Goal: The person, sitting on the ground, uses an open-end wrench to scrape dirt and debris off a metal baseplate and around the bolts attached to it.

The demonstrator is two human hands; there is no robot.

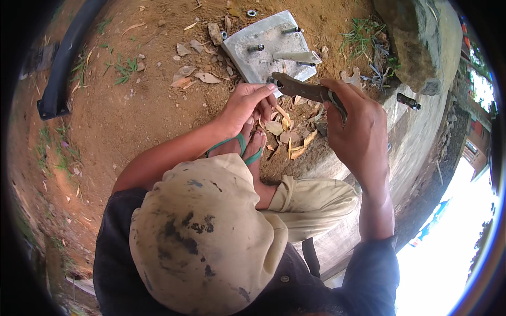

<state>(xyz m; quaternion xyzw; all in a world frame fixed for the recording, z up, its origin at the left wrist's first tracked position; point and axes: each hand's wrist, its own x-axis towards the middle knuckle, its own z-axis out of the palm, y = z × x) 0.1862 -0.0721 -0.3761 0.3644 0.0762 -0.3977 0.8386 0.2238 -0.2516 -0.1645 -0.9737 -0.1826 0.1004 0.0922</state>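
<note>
My right hand (356,121) is closed around the near end of a flat, rusty-brown metal tool (305,90), whose exact kind I cannot make out. The tool's far end reaches a threaded bolt (274,81) at the near corner of a concrete block (252,32). My left hand (250,102) is beside that bolt, its thumb and fingers drawn together. Whatever they may hold is hidden. More bolts stand up from the block, including one bolt (256,48) at left and another bolt (291,30) at far right. A pale pipe (297,56) rises from its middle.
A hex nut (252,13) lies beyond the block, with another nut (224,35) at its left edge. A black metal post (68,63) with a flanged end lies at left. A dark bolt-like piece (408,101) rests on the concrete ledge (406,131), below a large stone (416,47).
</note>
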